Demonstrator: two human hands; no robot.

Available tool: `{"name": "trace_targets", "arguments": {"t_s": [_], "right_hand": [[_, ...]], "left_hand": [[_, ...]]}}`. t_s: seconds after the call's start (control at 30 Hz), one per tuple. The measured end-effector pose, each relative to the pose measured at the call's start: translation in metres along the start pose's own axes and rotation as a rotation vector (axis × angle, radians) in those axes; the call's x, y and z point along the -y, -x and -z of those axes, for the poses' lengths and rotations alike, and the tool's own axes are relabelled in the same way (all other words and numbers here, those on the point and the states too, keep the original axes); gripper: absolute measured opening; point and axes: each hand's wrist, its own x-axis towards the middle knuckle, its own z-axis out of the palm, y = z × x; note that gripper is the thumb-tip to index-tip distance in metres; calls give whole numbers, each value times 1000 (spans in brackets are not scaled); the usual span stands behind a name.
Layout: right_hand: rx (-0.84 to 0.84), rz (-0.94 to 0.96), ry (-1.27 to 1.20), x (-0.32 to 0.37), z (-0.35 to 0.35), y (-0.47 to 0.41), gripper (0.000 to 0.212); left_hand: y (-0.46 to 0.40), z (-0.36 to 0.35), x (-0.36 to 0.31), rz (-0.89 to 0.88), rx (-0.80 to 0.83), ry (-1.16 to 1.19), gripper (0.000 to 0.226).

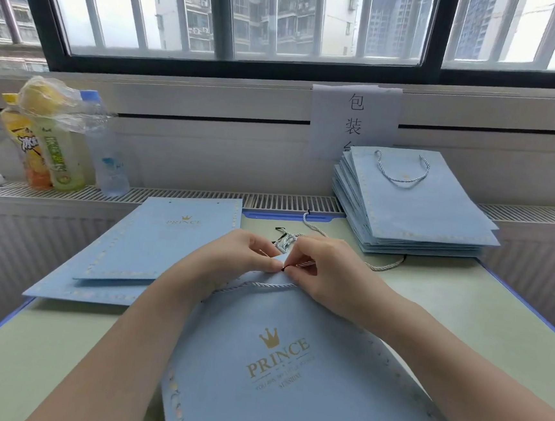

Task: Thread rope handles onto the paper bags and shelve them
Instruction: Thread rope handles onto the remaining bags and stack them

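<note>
Blue "PRINCE" paper bag (288, 372) flat on green table (461, 320), long axis running away from person, top edge far end, under both hands. Left hand (248, 258) pinches bag's top edge. Right hand (318, 264) pinches black-tipped rope end (283, 268), tip pointing left, touching edge just beside left fingertips. Hole itself hidden. Handle rope (256, 285) lies crosswise along top edge. Judgement: next move is short leftward push of tip; right hand nearer. Spare ropes (314, 228) just beyond hands. Finished stack (417, 209) far right; unthreaded bags (152, 249) left.
</note>
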Motion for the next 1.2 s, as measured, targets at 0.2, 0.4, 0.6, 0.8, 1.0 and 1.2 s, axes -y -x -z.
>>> {"name": "trace_targets", "arguments": {"t_s": [0.2, 0.4, 0.6, 0.8, 1.0, 1.2], "right_hand": [[13, 12, -7, 2, 3, -1, 3], [33, -44, -84, 0, 3, -2, 2], [9, -92, -160, 5, 2, -2, 13], [50, -90, -163, 7, 6, 0, 5], [105, -87, -111, 7, 4, 2, 11], [204, -129, -106, 5, -2, 5, 10]], "left_hand": [[1, 2, 0, -1, 45, 87, 9], [1, 4, 1, 25, 101, 248, 14], [-1, 5, 6, 55, 135, 385, 24], [-3, 8, 13, 88, 247, 529, 51], [-5, 5, 14, 68, 150, 405, 49], [-5, -13, 10, -168, 11, 9, 17]]}}
